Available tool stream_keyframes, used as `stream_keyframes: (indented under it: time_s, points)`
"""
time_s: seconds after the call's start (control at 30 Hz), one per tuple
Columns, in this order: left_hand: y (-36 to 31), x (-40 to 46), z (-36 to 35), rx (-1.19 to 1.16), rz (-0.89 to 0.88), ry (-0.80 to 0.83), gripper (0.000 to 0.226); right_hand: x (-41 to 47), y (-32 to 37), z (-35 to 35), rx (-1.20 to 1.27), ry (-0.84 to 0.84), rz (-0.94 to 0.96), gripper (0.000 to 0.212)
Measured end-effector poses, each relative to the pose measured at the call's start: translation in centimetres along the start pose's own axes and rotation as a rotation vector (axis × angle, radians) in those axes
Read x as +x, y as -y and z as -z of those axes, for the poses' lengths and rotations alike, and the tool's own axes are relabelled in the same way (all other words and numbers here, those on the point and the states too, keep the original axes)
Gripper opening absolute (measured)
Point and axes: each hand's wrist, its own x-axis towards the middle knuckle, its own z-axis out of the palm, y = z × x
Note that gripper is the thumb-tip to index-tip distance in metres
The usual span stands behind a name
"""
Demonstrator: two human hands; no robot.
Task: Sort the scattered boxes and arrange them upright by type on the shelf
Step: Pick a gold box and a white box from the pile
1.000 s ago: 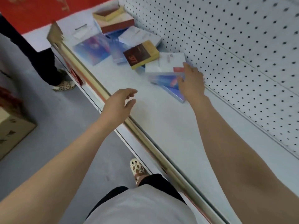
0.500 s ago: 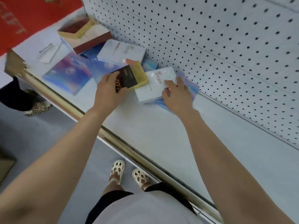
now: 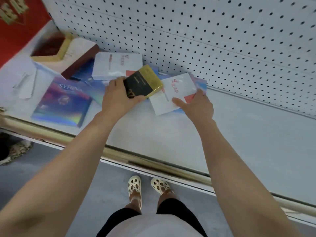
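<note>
My left hand [image 3: 118, 96] grips a black and gold box [image 3: 143, 82], lifted and tilted above the pile. My right hand [image 3: 198, 105] holds a flat white box with red print [image 3: 172, 91], thumb on top and fingers round its right edge. That box lies on a holographic blue box [image 3: 200, 82] by the pegboard. A second white box [image 3: 118, 65] lies flat behind. A large holographic purple box [image 3: 63, 101] lies at the left. Further back, a gold and dark red box [image 3: 53, 47] sits on a brown and white box [image 3: 78, 57].
The white shelf [image 3: 171, 134] has a brass rail [image 3: 119, 151] along its front edge and a white pegboard wall [image 3: 205, 31] behind. A white leaflet [image 3: 25, 82] lies at the far left. Another person's patterned shoe [image 3: 15, 149] is on the grey floor at the left.
My left hand has lifted the black and gold box off the pile and tilted it. My right hand has slid to the white box's right edge and taken hold.
</note>
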Motion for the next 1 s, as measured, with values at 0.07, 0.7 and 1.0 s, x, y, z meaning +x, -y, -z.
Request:
stream_keyframes:
  time_s: [0.07,0.7,1.0]
  points:
    - [0.3,0.2,0.0,0.082,-0.015,0.004,0.078,-0.7,-0.2,0.5,0.043,-0.006,-0.071,0.084]
    - [-5.6,-9.8,-2.8,-0.676,0.03,0.261,0.018,-13.1,-10.3,6.5,1.21,-0.165,-0.237,0.015]
    - [-15.6,-22.4,-8.8,-0.686,-0.11,0.406,0.03,-24.8,-25.1,12.5,1.139,-0.518,-0.239,0.021]
